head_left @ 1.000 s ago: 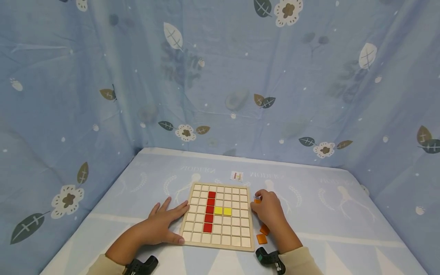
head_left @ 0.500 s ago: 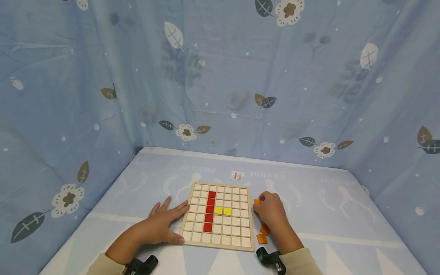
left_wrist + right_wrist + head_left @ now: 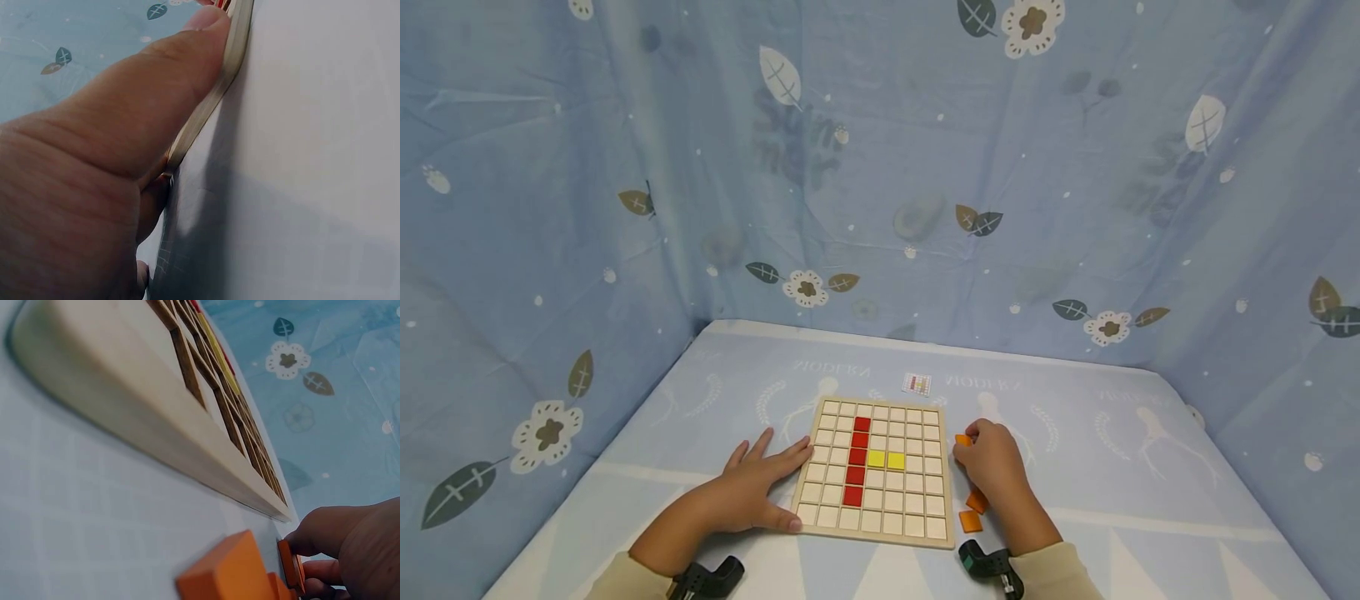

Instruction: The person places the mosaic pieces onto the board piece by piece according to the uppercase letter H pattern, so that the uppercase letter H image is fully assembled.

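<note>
A square wooden grid board (image 3: 880, 540) lies flat on the table. Several red tiles (image 3: 857, 457) form a column in it, with two yellow tiles (image 3: 876, 459) in a row to their right. My left hand (image 3: 748, 492) rests with spread, straight fingers at the board's left edge; its thumb (image 3: 169, 87) touches the rim in the left wrist view. To the right of the board, my right hand (image 3: 996, 458) pinches an orange tile (image 3: 290, 565), tipped on edge, between thumb and fingers. Two more orange tiles (image 3: 971, 522) lie near that wrist.
Behind the board lies a small printed pattern card (image 3: 917, 383). Blue patterned cloth (image 3: 880, 208) hangs around the table at the back and sides. Black cameras (image 3: 992, 569) are strapped to both wrists.
My right hand has shifted slightly right, away from the board, showing more of the orange tile at its fingertips. The left hand and board stay in place.
</note>
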Demonstrator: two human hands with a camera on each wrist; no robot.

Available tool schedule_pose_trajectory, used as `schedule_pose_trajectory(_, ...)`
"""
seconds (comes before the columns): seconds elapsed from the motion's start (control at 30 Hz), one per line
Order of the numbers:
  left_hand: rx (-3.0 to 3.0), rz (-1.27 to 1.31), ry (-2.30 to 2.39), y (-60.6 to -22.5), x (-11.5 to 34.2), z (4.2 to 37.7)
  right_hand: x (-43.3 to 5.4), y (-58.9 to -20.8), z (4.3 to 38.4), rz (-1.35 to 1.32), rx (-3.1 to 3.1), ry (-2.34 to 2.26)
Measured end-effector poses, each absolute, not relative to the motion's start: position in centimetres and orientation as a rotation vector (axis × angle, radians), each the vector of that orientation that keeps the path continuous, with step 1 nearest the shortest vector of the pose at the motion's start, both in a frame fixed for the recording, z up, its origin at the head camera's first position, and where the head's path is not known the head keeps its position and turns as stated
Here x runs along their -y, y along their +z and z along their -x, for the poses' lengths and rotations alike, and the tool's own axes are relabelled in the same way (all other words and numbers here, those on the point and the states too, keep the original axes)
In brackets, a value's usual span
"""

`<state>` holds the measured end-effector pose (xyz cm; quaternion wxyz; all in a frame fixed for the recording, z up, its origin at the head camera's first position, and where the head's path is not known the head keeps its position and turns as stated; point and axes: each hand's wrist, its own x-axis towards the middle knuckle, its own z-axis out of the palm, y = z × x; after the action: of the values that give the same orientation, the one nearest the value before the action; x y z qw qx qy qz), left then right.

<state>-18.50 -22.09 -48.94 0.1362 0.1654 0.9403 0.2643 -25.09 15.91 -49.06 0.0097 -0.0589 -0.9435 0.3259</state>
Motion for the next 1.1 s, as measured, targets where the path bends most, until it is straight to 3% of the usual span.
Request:
schedule_pose_trajectory(0.47,-2.713,-0.453,0.766,-49.1,22.1,18.4,-14.7,-48.7,25.5,0.217,2.886,1.107)
schedule_pose_trajectory(1.1,-2.710,-0.473,0.762,-48.9,22.2,18.6,-9.8,-48.3,26.1,0.042,2.870,1.202)
